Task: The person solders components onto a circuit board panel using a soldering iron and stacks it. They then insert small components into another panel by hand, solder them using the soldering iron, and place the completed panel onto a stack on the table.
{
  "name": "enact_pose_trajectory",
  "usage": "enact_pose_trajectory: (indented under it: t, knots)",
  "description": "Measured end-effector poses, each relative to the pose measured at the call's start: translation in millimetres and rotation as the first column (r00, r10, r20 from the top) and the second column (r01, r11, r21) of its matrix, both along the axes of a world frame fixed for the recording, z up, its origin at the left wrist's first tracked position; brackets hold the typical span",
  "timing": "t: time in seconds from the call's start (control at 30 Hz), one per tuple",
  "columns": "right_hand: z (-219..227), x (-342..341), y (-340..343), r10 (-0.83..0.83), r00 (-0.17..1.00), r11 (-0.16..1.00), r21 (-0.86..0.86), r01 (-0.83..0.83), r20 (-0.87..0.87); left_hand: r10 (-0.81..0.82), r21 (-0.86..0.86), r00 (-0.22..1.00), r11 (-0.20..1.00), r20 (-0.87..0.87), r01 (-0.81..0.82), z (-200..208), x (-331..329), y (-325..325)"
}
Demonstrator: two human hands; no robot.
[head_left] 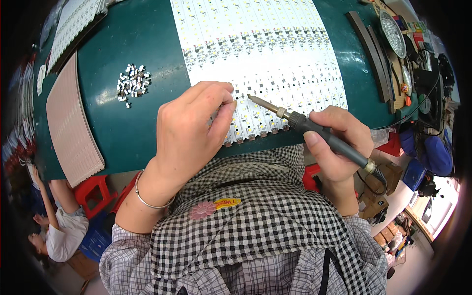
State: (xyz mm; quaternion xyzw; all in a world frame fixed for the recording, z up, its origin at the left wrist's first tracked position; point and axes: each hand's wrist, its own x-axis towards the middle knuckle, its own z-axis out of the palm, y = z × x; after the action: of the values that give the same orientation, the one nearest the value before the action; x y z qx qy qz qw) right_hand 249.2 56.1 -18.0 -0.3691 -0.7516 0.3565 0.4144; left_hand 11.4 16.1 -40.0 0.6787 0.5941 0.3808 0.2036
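A soldering iron (319, 129) with a dark handle lies in my right hand (344, 140), fingers and thumb closed round it. Its tip points left and hovers at or just over a white panel of LED circuit boards (265, 69), joined in strips; whether it touches, I cannot tell. Just left of the tip, my left hand (194, 118) is closed in a pinch over the panel's left edge. What lies between those fingertips is hidden or too small to name. A loose heap of small white-and-brown connectors (133, 81) sits on the green table to the left.
A stack of pinkish-brown boards (73, 123) stands at the table's left edge, with more white boards (76, 27) behind. Dark curved bars (368, 54) and a metal bowl (392, 34) are at the right. The iron's cable (378, 177) hangs lower right. Another person (61, 231) sits far left.
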Motion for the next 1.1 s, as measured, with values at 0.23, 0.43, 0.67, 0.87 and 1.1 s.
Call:
enact_pose_trajectory:
  t: [0.23,0.43,0.67,0.87,1.1]
  knots:
    - [-0.2,-5.1,-2.9,0.008,0.995,1.000,-0.029,-0.005,0.097,-0.002,0.003,1.000,1.000,-0.013,0.002,-0.7,0.4,0.3]
    - [-1.4,-4.1,0.4,0.051,0.995,0.998,-0.049,-0.047,0.085,-0.003,0.007,1.000,1.000,-0.008,0.003,-3.7,0.4,1.4]
    - [-5.4,3.6,-4.9,-0.098,0.993,0.994,-0.064,0.094,-0.060,0.039,-0.025,0.998,0.999,0.042,-0.038,1.4,1.7,-0.7]
    - [-0.1,0.6,-18.0,-0.258,0.956,0.958,-0.168,0.234,-0.140,-0.013,0.091,0.995,0.996,0.096,0.004,5.2,-17.7,-7.9]
    - [3.5,-4.5,-12.4,0.046,0.998,0.997,-0.062,-0.044,0.032,0.116,-0.027,0.993,0.993,-0.008,-0.116,11.1,-14.3,-14.4]
